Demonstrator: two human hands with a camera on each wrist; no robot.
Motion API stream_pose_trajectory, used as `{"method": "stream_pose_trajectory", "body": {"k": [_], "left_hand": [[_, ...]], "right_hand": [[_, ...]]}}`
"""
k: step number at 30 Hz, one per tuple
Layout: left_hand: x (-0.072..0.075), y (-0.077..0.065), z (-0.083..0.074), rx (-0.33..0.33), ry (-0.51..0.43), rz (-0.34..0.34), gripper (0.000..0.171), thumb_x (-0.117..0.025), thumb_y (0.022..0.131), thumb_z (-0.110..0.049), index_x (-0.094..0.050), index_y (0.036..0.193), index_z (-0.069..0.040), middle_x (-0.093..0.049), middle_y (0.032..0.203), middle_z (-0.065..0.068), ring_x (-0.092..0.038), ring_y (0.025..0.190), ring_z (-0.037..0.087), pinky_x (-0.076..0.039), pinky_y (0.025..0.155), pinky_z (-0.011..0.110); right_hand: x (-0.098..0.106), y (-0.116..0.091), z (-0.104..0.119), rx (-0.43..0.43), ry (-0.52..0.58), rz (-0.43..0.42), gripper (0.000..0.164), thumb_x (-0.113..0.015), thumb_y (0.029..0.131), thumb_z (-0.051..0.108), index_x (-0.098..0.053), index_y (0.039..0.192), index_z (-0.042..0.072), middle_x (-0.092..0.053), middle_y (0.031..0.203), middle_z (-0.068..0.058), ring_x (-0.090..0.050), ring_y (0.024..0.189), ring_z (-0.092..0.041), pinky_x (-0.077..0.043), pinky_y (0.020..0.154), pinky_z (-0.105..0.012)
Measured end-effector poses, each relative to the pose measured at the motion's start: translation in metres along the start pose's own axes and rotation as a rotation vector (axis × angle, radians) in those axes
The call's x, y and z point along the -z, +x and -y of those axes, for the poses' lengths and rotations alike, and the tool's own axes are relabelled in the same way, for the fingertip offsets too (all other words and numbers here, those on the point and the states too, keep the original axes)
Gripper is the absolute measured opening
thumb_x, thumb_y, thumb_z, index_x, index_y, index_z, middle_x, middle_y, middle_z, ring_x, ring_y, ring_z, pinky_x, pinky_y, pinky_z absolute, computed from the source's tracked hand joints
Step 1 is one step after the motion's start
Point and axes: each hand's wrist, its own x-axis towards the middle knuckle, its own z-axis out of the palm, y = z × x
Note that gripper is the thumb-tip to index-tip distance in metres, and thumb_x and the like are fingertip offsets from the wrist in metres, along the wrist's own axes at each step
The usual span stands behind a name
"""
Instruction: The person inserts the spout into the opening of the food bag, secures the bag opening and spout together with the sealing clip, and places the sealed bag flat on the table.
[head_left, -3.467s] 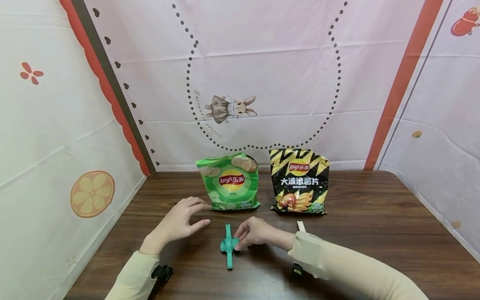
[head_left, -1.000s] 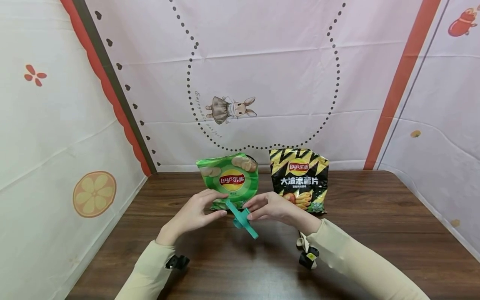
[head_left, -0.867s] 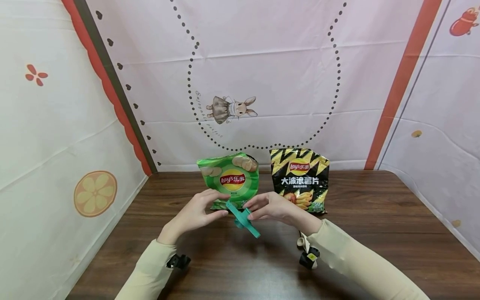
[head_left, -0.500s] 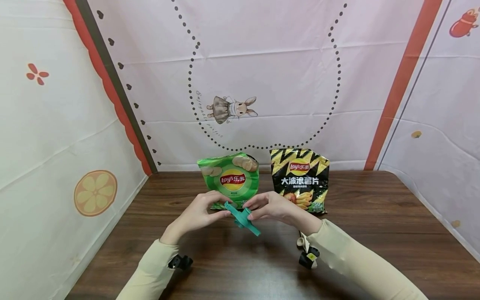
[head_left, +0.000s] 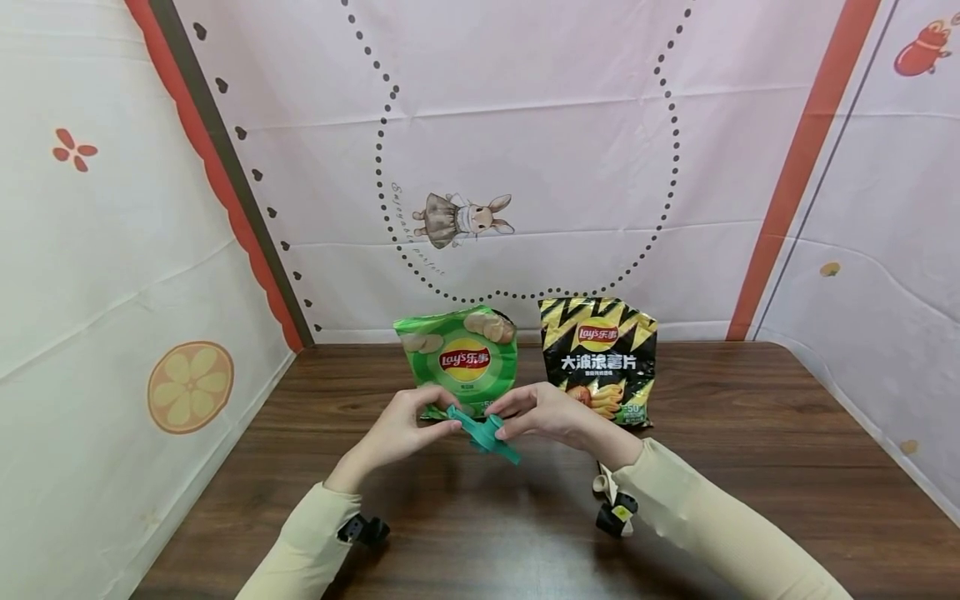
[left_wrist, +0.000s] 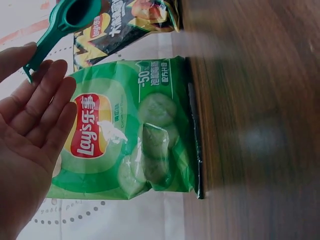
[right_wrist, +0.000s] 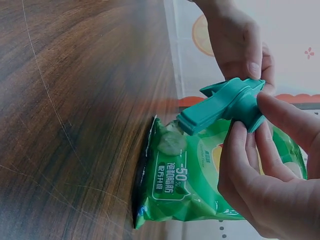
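Note:
A teal bag clip with a round spout (head_left: pixel 487 435) is held above the table, in front of the green chip bag (head_left: pixel 457 333). My right hand (head_left: pixel 551 419) pinches its round middle between thumb and fingers. At the clip's far-left end, my left hand (head_left: pixel 393 429) grips the tip between thumb and fingertips. In the left wrist view, the spout hole of the clip (left_wrist: pixel 55 27) faces the camera. In the right wrist view, the two bars of the clip (right_wrist: pixel 212 107) look slightly apart near my left thumb.
A black-and-yellow chip bag (head_left: pixel 598 346) stands upright right of the green one. Both bags are at the back of the brown wooden table (head_left: pixel 720 417), before a printed cloth wall (head_left: pixel 585 167). A cream-coloured piece (head_left: pixel 603 479) shows beneath my right wrist, partly hidden.
My right hand has lifted the clip off the table and tilted it. My left hand has moved right and taken hold of the clip's end. The bags have not moved.

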Motion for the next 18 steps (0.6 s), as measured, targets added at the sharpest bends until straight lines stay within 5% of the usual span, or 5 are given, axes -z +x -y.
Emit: {"method": "stream_pose_trajectory", "body": {"k": [18], "left_hand": [[-0.0047, -0.0020, 0.0034, 0.101, -0.145, -0.060, 0.010, -0.070, 0.087, -0.025, -0.067, 0.092, -0.017, -0.064, 0.086, -0.001, -0.058, 0.080, 0.010, -0.051, 0.068, 0.026]], "right_hand": [[0.0005, 0.0022, -0.0018, 0.050, -0.088, -0.052, 0.038, -0.076, 0.079, 0.009, -0.065, 0.114, -0.001, -0.069, 0.110, -0.009, -0.058, 0.110, -0.025, -0.051, 0.088, -0.034]]}}
